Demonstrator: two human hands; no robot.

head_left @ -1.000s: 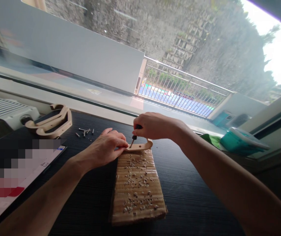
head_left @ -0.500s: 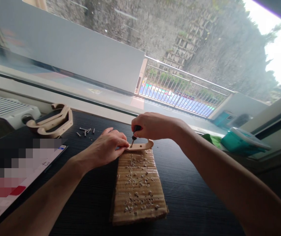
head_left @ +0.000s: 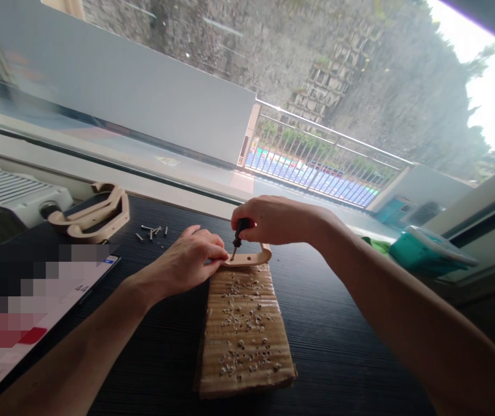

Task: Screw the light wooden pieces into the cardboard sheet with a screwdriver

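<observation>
My right hand (head_left: 251, 216) is closed around the dark handle of a screwdriver (head_left: 237, 237). Its shaft slants down to the left end of a curved wooden hook (head_left: 253, 260), where a screw head is too small to make out. That hook lies across the far end of a corrugated cardboard block (head_left: 247, 323) full of small holes. Pinching the hook's left end are the fingers of my left hand (head_left: 195, 254); part of that end is hidden behind them.
Several loose screws (head_left: 154, 232) lie left of my left hand. More wooden hooks (head_left: 95, 216) rest farther left by a white ribbed appliance (head_left: 17, 190). A phone (head_left: 52, 323) lies at front left. To the right stands a teal container (head_left: 429, 251). A window borders the dark table (head_left: 338, 346).
My right hand has turned slightly and the screwdriver handle shows more, its tip still at the hook's left end. My left hand has stayed in place. The phone's number went from 43 to 44.
</observation>
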